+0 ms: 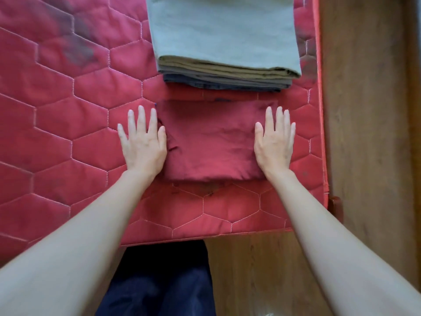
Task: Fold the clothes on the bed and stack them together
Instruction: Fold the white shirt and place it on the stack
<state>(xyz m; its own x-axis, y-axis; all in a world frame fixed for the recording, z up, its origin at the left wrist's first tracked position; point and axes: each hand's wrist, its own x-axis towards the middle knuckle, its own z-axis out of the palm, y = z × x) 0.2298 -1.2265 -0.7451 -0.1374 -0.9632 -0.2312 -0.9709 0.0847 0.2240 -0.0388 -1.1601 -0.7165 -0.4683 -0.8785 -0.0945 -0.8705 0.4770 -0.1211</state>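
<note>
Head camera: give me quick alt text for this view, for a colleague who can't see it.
Both hands, left hand and right hand, lie flat with straight fingers at either side of a folded red garment on a red quilted mattress. Just beyond it sits a stack of folded clothes, pale green on top, near the mattress's right edge beside a wooden floor.

Bare mattress [68, 124] lies open leftward; the folded stack [223, 46] blocks beyond.
</note>
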